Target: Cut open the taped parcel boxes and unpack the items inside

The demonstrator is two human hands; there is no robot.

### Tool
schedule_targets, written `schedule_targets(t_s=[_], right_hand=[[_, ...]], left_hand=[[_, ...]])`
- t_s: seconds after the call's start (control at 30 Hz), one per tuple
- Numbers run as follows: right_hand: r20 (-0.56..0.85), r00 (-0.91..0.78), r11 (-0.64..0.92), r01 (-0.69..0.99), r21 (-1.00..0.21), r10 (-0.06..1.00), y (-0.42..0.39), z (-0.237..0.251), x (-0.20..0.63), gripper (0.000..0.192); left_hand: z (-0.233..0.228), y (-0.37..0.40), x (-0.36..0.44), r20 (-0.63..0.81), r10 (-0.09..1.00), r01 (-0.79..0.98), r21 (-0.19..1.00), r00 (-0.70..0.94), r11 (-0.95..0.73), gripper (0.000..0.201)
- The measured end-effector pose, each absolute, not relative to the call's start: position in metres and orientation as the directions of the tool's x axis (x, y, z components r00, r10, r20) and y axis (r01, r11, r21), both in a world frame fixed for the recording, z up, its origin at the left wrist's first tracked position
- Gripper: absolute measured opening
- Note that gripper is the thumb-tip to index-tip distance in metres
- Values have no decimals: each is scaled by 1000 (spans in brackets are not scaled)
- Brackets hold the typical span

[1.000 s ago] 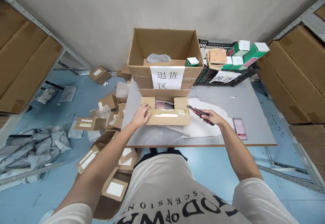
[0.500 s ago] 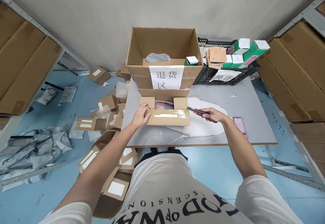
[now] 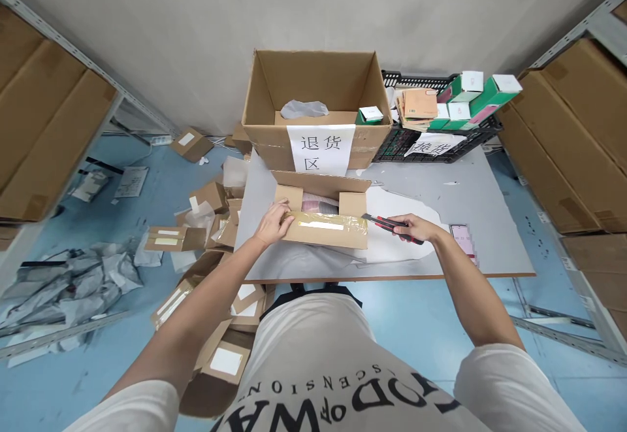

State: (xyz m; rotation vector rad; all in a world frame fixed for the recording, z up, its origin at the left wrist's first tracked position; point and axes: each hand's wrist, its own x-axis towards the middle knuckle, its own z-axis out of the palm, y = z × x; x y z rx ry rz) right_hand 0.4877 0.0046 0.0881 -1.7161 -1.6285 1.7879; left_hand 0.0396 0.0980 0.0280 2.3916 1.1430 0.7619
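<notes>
A small cardboard box (image 3: 325,234) lies on the table in front of me, its flaps turned outward and clear tape along the near flap. Inside it, something pinkish and grey (image 3: 320,204) partly shows; I cannot make out what it is. My left hand (image 3: 275,223) grips the box at its left end, with the thumb on the near flap. In my right hand (image 3: 414,228) is a black and red utility knife (image 3: 389,223). Its blade points left, at the right end of the taped flap; whether it touches is unclear.
Behind stands a large open carton (image 3: 264,141) with a paper sign. Beside it, a black crate (image 3: 443,151) holds green-white boxes and brown packets. A phone (image 3: 463,242) and white paper (image 3: 399,229) lie on the table (image 3: 494,223). Opened cartons (image 3: 174,239) and grey bags (image 3: 98,275) litter the floor.
The small box has shifted slightly right and turned a little, its right end nearer me. My right hand and the knife have moved slightly right and toward me.
</notes>
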Motion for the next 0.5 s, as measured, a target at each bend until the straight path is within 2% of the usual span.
schedule_targets(t_s=[0.3, 0.43, 0.5], right_hand=[[-583, -321, -415, 460, -785, 747, -3, 91, 471, 63], [-628, -406, -438, 470, -767, 664, -25, 85, 468, 62], [-632, -416, -440, 470, -765, 654, -40, 81, 467, 62]], left_hand=[[24, 99, 40, 336, 797, 583, 550, 501, -598, 12], [22, 100, 39, 324, 811, 587, 566, 487, -579, 12], [21, 100, 38, 315, 814, 583, 576, 489, -573, 13]])
